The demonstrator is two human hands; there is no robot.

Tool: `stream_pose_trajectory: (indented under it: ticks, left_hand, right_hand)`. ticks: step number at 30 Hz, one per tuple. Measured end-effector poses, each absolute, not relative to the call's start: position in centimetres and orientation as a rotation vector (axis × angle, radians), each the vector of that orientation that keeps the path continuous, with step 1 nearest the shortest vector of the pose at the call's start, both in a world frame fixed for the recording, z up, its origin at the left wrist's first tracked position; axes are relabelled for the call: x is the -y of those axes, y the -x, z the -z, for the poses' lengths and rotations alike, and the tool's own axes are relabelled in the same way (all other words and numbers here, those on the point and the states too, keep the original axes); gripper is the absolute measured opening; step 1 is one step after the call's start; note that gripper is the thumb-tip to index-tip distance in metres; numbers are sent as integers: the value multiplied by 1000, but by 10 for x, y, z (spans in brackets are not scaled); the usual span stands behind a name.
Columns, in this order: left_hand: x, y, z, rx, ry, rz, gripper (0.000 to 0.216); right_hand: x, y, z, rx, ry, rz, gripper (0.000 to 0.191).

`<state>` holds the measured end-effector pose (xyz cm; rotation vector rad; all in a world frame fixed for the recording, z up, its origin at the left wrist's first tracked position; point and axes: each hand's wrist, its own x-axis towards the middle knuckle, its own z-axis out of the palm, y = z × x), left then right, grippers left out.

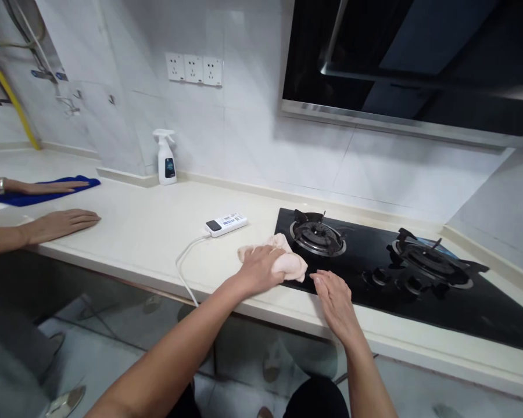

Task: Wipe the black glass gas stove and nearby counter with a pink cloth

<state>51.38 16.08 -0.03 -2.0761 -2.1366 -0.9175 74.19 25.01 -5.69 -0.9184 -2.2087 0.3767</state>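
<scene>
My left hand (261, 268) presses down on a pale pink cloth (287, 260), fingers curled over it, at the left edge of the black glass gas hob (375, 296). The cloth lies half on the hob and half on the cream countertop (157, 232). My right hand (335, 299) rests flat with fingers stretched out on the hob's front edge, just right of the cloth, holding nothing. The left burner (317, 235) sits just behind the cloth.
A white power strip (225, 224) with its cable lies left of the cloth. A white spray bottle (167, 158) stands by the wall. Another person's two hands lie at the far left, one (47, 187) on a blue cloth (30, 196). A range hood (409, 69) hangs above the right burner (431, 264).
</scene>
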Motion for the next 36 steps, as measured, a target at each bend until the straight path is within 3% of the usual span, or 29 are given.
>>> stream_pose_trajectory:
  ticks: [9, 18, 26, 36]
  left_hand:
    - [-95, -525, 14, 1901, 2134, 943, 44]
    - [-98, -547, 15, 1911, 2047, 992, 33]
    - [-97, -579, 37, 1834, 2060, 1128, 48]
    - [-93, -539, 78, 1454, 2198, 1133, 64]
  right_hand:
    - [-246, -740, 52, 2177, 881, -398, 53]
    - [-244, -741, 47, 2213, 910, -350, 55]
    - [-240, -739, 44, 2215, 868, -315, 46]
    - [-261, -735, 77, 2097, 806, -370, 44]
